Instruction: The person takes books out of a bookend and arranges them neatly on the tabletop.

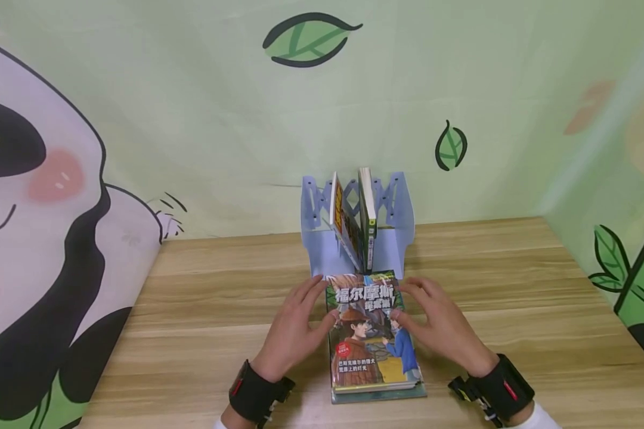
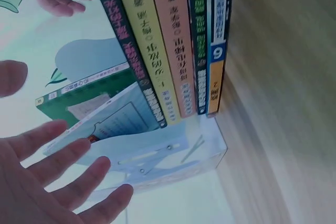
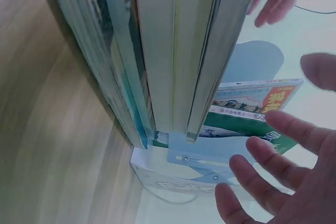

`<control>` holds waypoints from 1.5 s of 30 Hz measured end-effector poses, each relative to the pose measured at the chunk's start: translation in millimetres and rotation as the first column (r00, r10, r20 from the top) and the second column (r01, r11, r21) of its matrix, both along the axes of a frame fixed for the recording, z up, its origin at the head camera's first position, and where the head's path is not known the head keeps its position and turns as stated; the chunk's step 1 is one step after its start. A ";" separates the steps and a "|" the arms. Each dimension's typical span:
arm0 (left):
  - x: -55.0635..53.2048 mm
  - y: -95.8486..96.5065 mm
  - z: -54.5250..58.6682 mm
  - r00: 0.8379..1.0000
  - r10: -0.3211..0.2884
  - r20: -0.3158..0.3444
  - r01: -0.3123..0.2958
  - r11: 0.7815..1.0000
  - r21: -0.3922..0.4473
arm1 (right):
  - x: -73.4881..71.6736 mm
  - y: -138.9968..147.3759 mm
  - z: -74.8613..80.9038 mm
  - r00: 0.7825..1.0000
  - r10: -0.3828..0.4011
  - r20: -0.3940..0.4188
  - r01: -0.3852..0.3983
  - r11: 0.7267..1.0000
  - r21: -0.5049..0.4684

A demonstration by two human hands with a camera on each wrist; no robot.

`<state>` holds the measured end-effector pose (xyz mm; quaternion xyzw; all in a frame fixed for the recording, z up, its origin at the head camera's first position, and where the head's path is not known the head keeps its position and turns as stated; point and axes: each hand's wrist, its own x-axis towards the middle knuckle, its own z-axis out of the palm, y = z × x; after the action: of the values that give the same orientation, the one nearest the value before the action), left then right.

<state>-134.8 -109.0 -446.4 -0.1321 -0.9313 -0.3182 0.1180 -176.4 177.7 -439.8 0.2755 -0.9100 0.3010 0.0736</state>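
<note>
A stack of several books lies flat on the table, topped by a comic-style cover (image 1: 367, 333) with white Chinese lettering. My left hand (image 1: 297, 325) is at its left side and my right hand (image 1: 440, 325) at its right, both with fingers spread. In the left wrist view the coloured spines (image 2: 170, 51) show, apart from the fingers of the left hand (image 2: 58, 182). The right wrist view has the page edges (image 3: 163, 51), with a gap to the right hand's fingers (image 3: 262, 156). Neither hand grips anything.
Behind the stack stands a light-blue expandable book rack (image 1: 405, 220). Two books are in it: a thin one leaning (image 1: 339, 205) and a green-spined one (image 1: 371, 238). A printed backdrop (image 1: 220, 119) rises behind the wooden table (image 1: 209, 286).
</note>
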 end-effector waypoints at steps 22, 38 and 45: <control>2.5 -5.9 2.6 0.996 -0.093 0.010 0.093 0.991 -0.100 | 2.2 -3.6 1.1 0.988 0.141 -0.056 -0.138 0.989 0.056; 1.6 0.7 1.6 0.998 -0.063 0.007 0.063 0.989 -0.133 | 2.8 0.8 -3.9 0.990 0.134 -0.038 -0.132 0.990 0.054; 0.3 0.3 0.1 0.999 -0.041 0.002 0.041 0.990 -0.135 | 0.9 1.3 -1.4 0.988 0.143 -0.054 -0.140 0.988 0.057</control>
<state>-134.4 -108.7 -446.3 -0.1590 -0.9478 -0.2565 0.1028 -175.5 178.9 -441.3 0.3500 -0.8932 0.2732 0.0709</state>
